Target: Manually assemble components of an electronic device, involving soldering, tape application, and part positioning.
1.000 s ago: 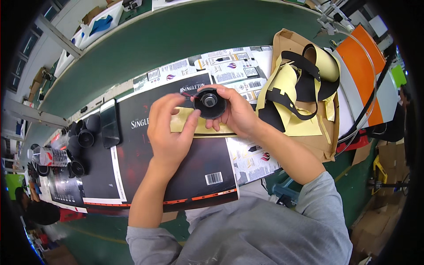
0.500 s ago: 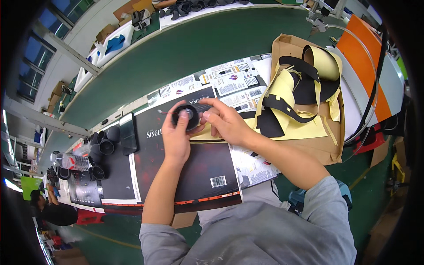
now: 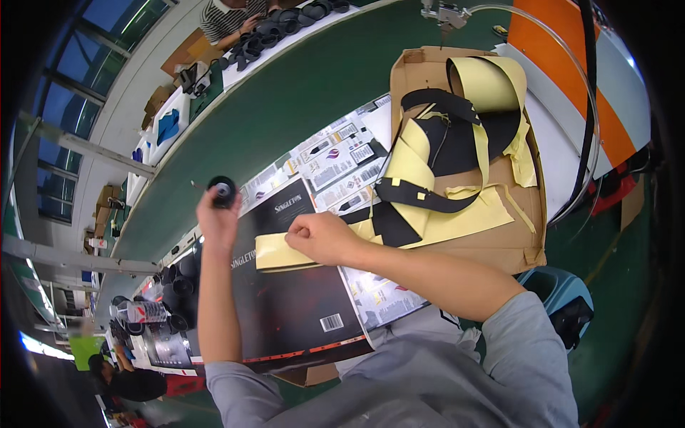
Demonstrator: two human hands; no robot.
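Note:
My left hand [image 3: 217, 225] is raised over the far side of the table, its fingers wrapped round a black round part [image 3: 220, 191] with a shiny silver centre. A thin reddish wire sticks out on its left. My right hand [image 3: 325, 237] is closed, fingers curled down over a pale yellow backing strip [image 3: 275, 251] with a dark edge; whatever its fingertips pinch, if anything, is hidden. The strip lies on black printed sheeting [image 3: 292, 307]. On the right, a shallow cardboard box [image 3: 510, 242] bears curled black foam strips [image 3: 428, 192] with yellow backing.
Several black cup-shaped parts [image 3: 182, 285] and a clear plastic bottle [image 3: 141, 312] stand at the table's left. An orange and white machine [image 3: 549, 50] with a clear hose is at the right. Across the green aisle a person in a striped shirt [image 3: 221, 25] sits by more black parts.
My left hand has carried the black round part left and away from me. My right hand has left the part and come down over the yellow strip. The view has shifted.

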